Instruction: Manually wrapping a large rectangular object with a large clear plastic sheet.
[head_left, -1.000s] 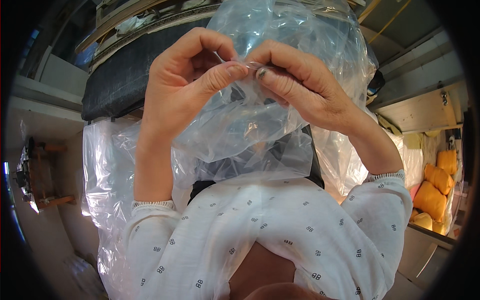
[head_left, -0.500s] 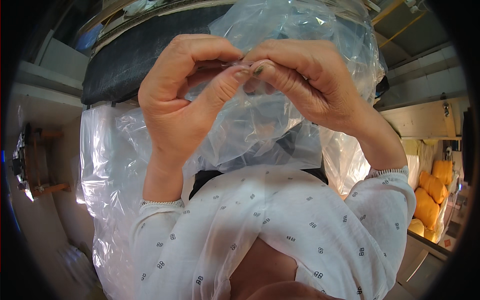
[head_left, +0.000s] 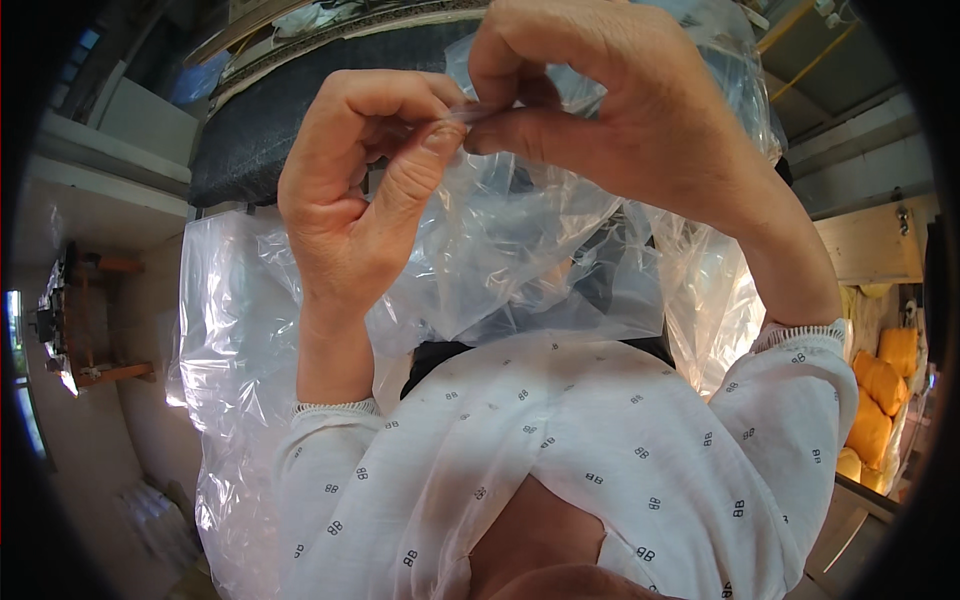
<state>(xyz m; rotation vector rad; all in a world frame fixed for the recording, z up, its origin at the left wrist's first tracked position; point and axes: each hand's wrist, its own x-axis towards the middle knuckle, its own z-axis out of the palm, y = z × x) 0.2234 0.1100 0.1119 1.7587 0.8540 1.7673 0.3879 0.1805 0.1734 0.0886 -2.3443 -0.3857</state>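
Dark padded surface (head_left: pixel 250 150) behind, yellow sacks (head_left: pixel 880 400) at far right, white patterned sleeves (head_left: pixel 560 470) below. Clear plastic bag (head_left: pixel 520 250) draped across the middle, blurring what lies behind. Bag's top edge pinched between left hand (head_left: pixel 350 200) and right hand (head_left: pixel 620 110), both closed on the film, fingertips nearly meeting.

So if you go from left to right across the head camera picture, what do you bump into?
Wooden rack → left hand → right hand → orange cushions.
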